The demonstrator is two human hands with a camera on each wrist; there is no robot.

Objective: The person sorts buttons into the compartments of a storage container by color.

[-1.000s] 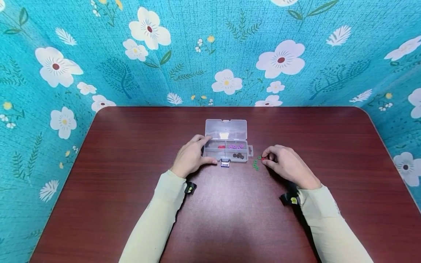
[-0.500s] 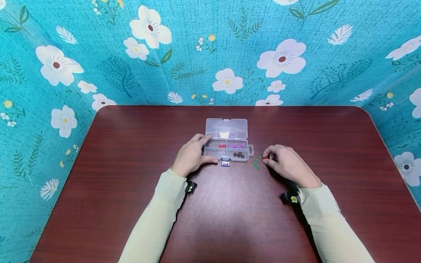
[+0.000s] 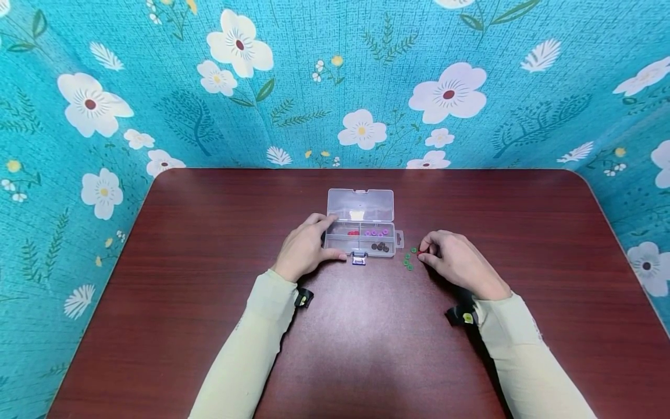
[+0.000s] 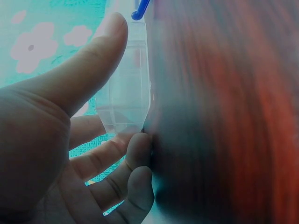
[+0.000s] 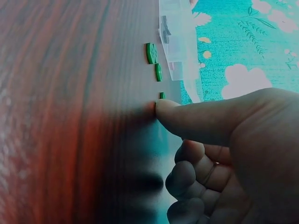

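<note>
From my head view, my left hand (image 3: pixel 305 247) spans the left end of the clear plastic box (image 3: pixel 342 245) on the desk (image 3: pixel 209 233), thumb at the near edge and fingers at the far, holding it. The lid (image 3: pixel 360 203) lies open on the far side. Red buttons (image 3: pixel 353 233) are in the far left compartment, purple rings (image 3: pixel 374 233) far right, brown buttons (image 3: pixel 380 247) near right. My right hand (image 3: pixel 460 259) pinches one loose red button (image 3: pixel 419 253) right of the box, beside four green buttons (image 3: pixel 410 267). Over the last second almost nothing has moved, so I judge I am still securing this button; I cannot tell whether it has left the desk.

From my left wrist, my thumb is straight along the box and my fingers bend around its end.

From my right wrist, my thumb tip hides the red button; my other fingers curl loosely.
</note>
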